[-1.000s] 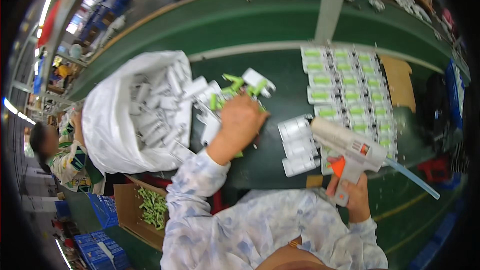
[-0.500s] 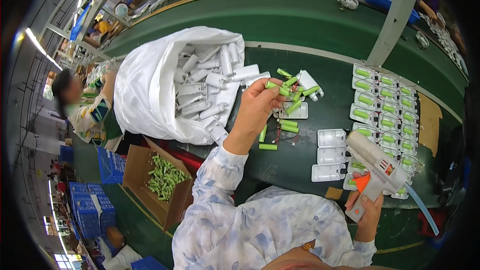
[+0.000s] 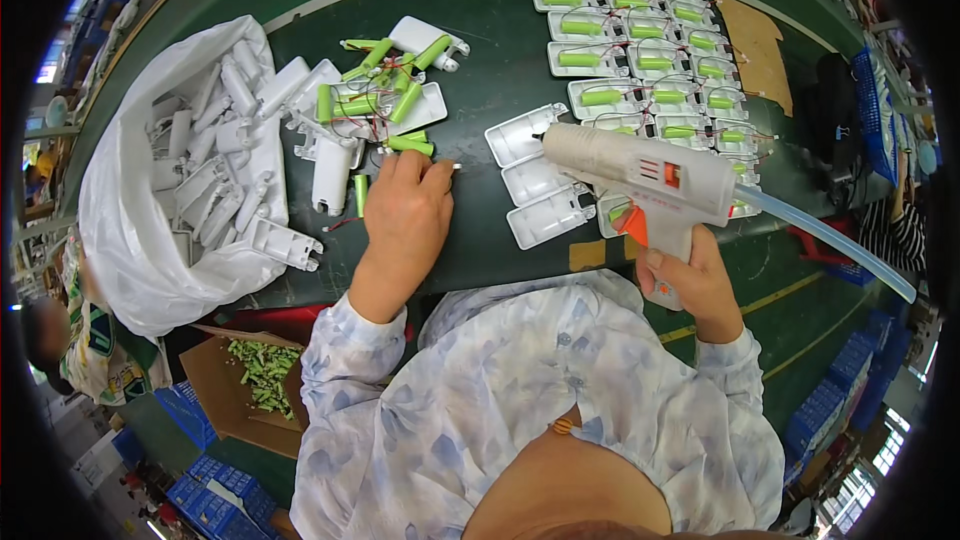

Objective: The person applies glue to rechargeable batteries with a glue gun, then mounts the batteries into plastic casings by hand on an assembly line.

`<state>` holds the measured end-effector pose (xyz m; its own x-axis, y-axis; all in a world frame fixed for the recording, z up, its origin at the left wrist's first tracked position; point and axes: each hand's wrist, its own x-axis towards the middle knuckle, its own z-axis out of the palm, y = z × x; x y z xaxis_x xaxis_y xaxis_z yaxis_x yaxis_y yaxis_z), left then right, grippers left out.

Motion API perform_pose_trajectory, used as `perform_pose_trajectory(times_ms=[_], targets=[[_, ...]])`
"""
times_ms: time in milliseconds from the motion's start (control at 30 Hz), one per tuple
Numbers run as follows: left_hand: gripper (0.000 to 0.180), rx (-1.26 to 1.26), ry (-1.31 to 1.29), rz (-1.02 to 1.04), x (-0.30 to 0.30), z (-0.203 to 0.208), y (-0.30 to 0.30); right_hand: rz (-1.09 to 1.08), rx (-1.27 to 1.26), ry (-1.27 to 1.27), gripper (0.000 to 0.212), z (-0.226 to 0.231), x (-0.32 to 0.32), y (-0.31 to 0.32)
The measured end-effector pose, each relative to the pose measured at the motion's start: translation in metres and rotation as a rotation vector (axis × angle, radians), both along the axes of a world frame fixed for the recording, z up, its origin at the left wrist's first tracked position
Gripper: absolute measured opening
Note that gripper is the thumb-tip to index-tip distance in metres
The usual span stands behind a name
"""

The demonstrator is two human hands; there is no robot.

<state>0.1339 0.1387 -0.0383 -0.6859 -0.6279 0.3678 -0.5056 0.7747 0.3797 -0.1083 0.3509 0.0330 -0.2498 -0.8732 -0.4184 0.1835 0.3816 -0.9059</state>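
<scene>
- Green cells, loose [image 3: 405, 103], w/ thin leads: heaped L of centre on table [image 3: 490, 40], some atop wht casings.
- L hand [image 3: 408, 210]: fingers curled at near edge of heap; tips hidden, can't tell if a cell is gripped. Handling: pinch one cell by its body, never by leads; ease tangles apart, no yanking.
- R hand [image 3: 700, 285]: wrapped round handle of glue gun [image 3: 650, 170], nozzle [image 3: 549, 137] pointing L, by R end of top bare shell. Handling: treat tip as hot; hold clear of L fingers & wires; no trigger pressure while L hand sorts.
- Bare shells [image 3: 537, 183], wht, qty 3: btwn heap & gun, open side up. Handling: leave square, don't nudge w/ gun.
- Filled shells [image 3: 600, 112]: rows at R, one cell ea.; good ref. for cell & lead layout.
</scene>
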Motion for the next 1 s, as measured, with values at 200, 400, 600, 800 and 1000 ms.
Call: perform_pose_trajectory(times_ms=[200,400,600,800,1000], targets=[[0.012,-0.082,-0.03,-0.073,-0.002,0.002,-0.005,0.108,0.059,0.034,0.035,0.001,0.001,-0.007],[0.01,0.0,-0.044,-0.111,-0.001,0.009,-0.013,0.129,0.095,0.033,0.03,0.006,0.003,-0.02],[0.007,0.168,0.048,-0.157,-0.013,0.029,-0.022,0.089,0.092,0.066,0.029,0.002,0.003,-0.015],[0.004,0.165,0.162,-0.225,-0.062,0.027,-0.034,0.066,0.081,0.031,0.034,-0.001,0.002,-0.011],[0.006,0.159,0.158,-0.331,-0.094,0.011,-0.038,0.056,0.023,-0.053,0.044,-0.003,0.001,0.001]])
